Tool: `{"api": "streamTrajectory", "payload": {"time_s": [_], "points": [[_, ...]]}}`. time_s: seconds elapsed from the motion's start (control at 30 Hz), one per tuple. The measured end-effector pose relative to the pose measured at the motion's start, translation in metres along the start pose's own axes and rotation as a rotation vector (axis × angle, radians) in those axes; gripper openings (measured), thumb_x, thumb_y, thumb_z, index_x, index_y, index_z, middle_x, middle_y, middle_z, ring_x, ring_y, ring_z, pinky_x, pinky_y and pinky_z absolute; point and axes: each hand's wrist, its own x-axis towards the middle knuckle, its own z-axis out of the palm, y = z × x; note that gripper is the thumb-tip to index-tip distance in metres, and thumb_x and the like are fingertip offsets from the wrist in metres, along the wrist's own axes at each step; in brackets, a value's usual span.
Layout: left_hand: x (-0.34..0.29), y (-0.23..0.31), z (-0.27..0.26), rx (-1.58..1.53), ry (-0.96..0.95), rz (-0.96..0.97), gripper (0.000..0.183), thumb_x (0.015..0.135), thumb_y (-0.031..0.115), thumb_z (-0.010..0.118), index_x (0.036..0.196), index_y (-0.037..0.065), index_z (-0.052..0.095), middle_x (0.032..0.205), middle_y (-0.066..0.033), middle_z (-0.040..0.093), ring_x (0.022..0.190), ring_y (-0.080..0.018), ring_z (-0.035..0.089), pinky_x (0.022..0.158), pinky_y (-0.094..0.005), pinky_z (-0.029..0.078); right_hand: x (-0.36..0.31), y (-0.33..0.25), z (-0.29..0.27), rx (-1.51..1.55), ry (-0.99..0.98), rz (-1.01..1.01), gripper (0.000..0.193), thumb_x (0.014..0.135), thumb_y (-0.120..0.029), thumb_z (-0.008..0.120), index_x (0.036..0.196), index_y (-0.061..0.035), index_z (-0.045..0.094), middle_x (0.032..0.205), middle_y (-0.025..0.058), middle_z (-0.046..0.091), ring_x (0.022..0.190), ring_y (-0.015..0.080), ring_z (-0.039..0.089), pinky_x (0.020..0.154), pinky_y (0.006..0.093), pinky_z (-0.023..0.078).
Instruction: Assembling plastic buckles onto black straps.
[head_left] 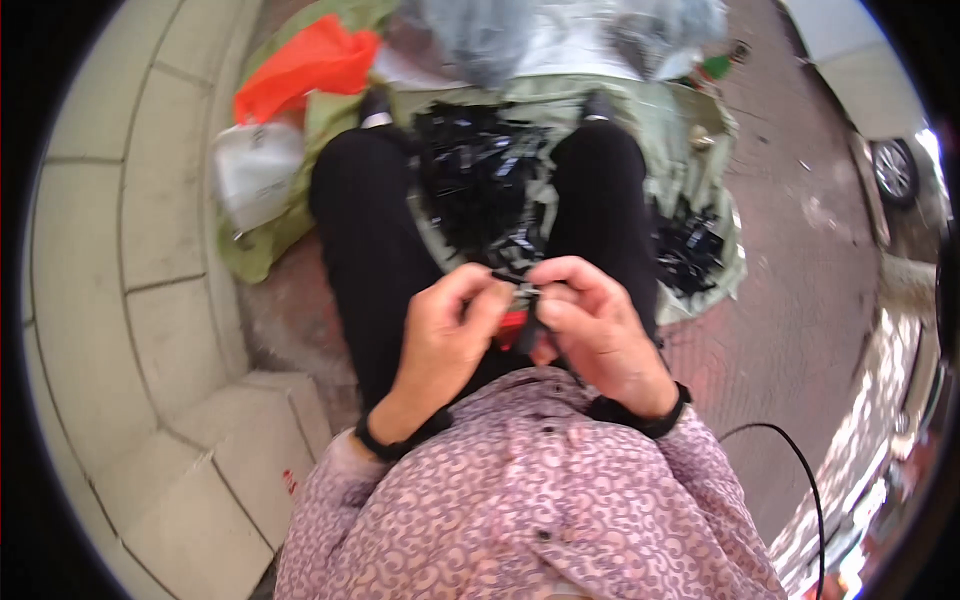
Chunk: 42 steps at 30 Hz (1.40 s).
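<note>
Above my lap both hands meet over a small black piece (508, 277) with a pale, shiny part between the fingertips. My left hand (450, 325) pinches one end of it between thumb and forefinger. My right hand (597, 325) is closed from the other side, and a dark strip (530, 335) hangs below its fingers. Blur keeps me from telling the exact kind of these pieces. Something red (511, 325) shows just under the hands, partly hidden. Between my legs lies a large heap of glossy black pieces (475, 175).
A smaller pile of black pieces (688, 248) lies right of my right leg on a pale green sheet (725, 190). An orange bag (310, 65) and a white bag (258, 172) sit at the left, beside a tiled wall (165, 240). A black cable (805, 465) curves at the right.
</note>
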Motion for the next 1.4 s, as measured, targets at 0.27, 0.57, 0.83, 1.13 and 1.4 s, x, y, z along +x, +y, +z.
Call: {"api": "streamTrajectory", "payload": {"time_s": [0.27,0.57,0.83,1.13,1.4], "points": [[-0.017,0.007,-0.007,-0.385,-0.311,-0.189,0.036,0.100,0.034,0.055,0.093,0.000,0.063,0.078,-0.0004,0.058,0.060,-0.0028,0.044,0.051,-0.0184,0.031,0.011,0.001,0.006,-0.213,-0.163,-0.209,0.029,0.094,-0.001,0.062,0.123,-0.0017,0.056,0.089,0.0016,0.066,0.074,0.0070,0.062,0.063,0.0214,0.048],[-0.018,0.019,-0.004,-0.379,-0.319,-0.288,0.022,0.100,0.019,0.053,0.100,0.001,0.064,0.081,0.0012,0.061,0.063,-0.0012,0.046,0.054,-0.0167,0.034,-0.003,-0.013,0.013,-0.224,-0.139,-0.178,0.026,0.093,0.004,0.060,0.119,0.0029,0.060,0.094,0.0070,0.068,0.079,0.0124,0.067,0.070,0.0248,0.055],[-0.014,0.013,-0.010,-0.407,-0.444,-0.364,0.022,0.099,0.015,0.054,0.111,-0.002,0.063,0.084,-0.0018,0.059,0.065,-0.0039,0.042,0.057,-0.0181,0.033,0.001,-0.010,0.003,-0.263,-0.125,-0.236,0.029,0.089,0.009,0.065,0.117,0.0043,0.064,0.104,0.0073,0.067,0.093,0.0109,0.064,0.082,0.0243,0.055],[-0.021,0.013,-0.027,-0.644,-0.304,-0.336,0.016,0.091,0.010,0.056,0.095,0.000,0.068,0.076,0.0024,0.057,0.060,-0.0024,0.034,0.054,-0.0193,0.027,0.000,-0.024,0.004,-0.214,-0.220,0.132,0.043,0.088,0.003,0.067,0.127,0.0007,0.051,0.083,0.0008,0.058,0.063,0.0027,0.049,0.053,0.0175,0.038],[-0.024,0.029,-0.031,-0.632,-0.240,-0.300,0.024,0.089,0.013,0.059,0.067,0.004,0.052,0.061,0.0014,0.043,0.056,-0.0053,0.032,0.049,-0.0231,0.026,0.001,-0.030,0.010,-0.321,-0.285,0.120,0.034,0.088,0.002,0.069,0.115,-0.0016,0.048,0.082,0.0010,0.058,0.070,0.0021,0.051,0.059,0.0165,0.038]]}}
